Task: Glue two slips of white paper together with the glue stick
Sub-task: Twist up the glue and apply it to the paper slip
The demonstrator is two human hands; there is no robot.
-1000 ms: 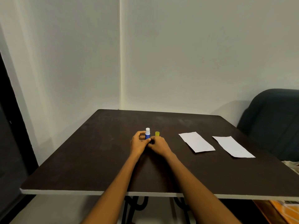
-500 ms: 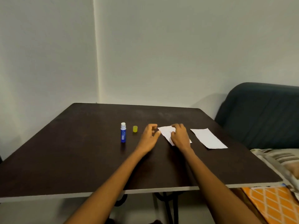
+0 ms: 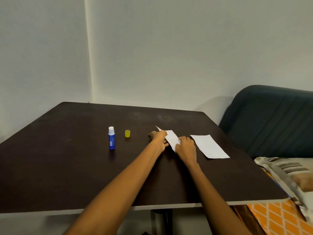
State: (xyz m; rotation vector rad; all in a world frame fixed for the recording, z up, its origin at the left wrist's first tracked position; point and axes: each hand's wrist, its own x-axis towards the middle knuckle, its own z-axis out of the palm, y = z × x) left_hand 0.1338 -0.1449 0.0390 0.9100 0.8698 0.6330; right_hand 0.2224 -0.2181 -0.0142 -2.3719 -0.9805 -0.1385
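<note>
A blue glue stick (image 3: 111,139) stands upright and uncapped on the dark table (image 3: 71,167), its white tip showing. Its yellow cap (image 3: 127,133) stands just to its right. Both hands are on the nearer white paper slip (image 3: 172,137). My left hand (image 3: 158,138) pinches the slip's left edge, and the far corner lifts off the table. My right hand (image 3: 186,148) grips the slip's near end. A second white slip (image 3: 208,146) lies flat to the right, untouched.
A dark teal sofa back (image 3: 271,119) stands right of the table. A striped cushion (image 3: 288,173) and an orange patterned cloth (image 3: 277,216) lie below the table's right edge. White walls close off the back and left.
Both hands left the glue stick and cap and moved right to the nearer slip. They now hold it, and its far corner has lifted. The view panned right.
</note>
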